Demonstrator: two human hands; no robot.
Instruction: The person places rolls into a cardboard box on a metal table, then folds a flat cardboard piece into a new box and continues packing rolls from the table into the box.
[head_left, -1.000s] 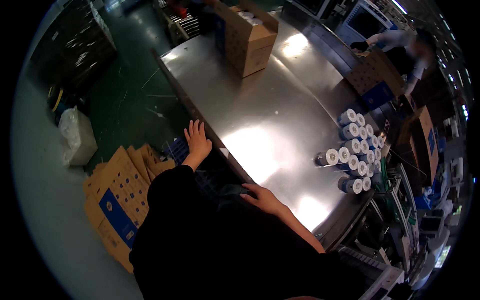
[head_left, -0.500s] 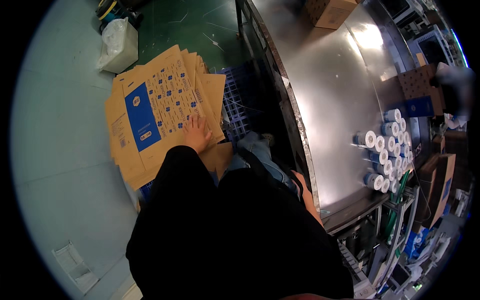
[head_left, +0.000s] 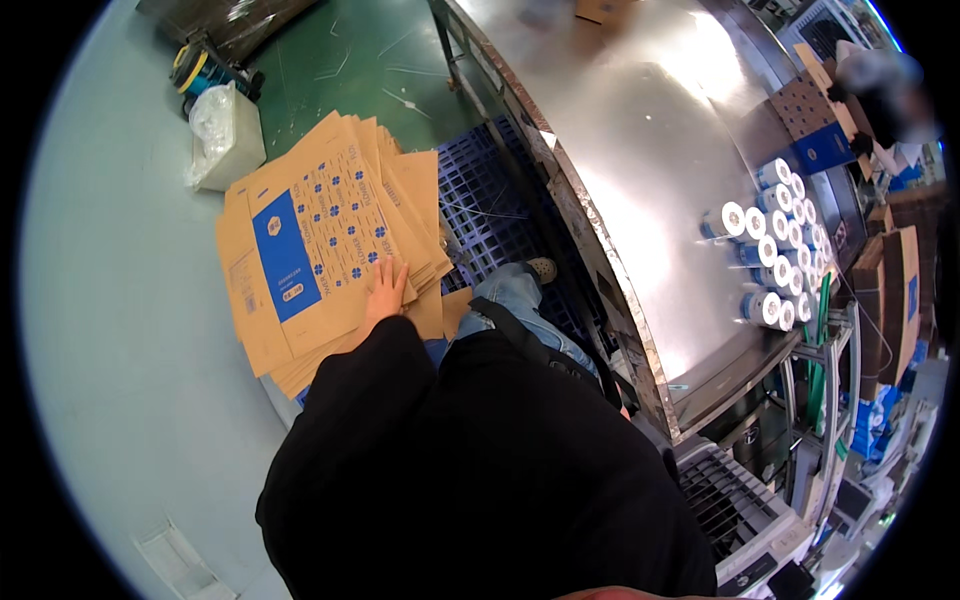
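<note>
My left hand [head_left: 387,290] lies flat on a stack of flattened cardboard boxes [head_left: 345,225], its fingers stretched out near the stack's right edge. The brown top sheet carries a blue panel and small blue printed marks. Several sheets beneath are fanned unevenly. Of my right hand [head_left: 625,411] only a sliver of skin shows, low beside the metal table; its fingers are hidden by my body and sleeve.
Blue plastic pallets [head_left: 478,185] lie under and beside the stack. A long metal table [head_left: 640,190] runs along the right, with several white rolls [head_left: 765,250] on it. A pale bin [head_left: 232,145] stands beyond the stack. Farther right, a person [head_left: 885,95] is beside an open carton [head_left: 808,120].
My view has shifted and turned. The left hand stays on the stack, with its fingers now pointing farther up. My right forearm, visible beside the table before, is now almost wholly hidden.
</note>
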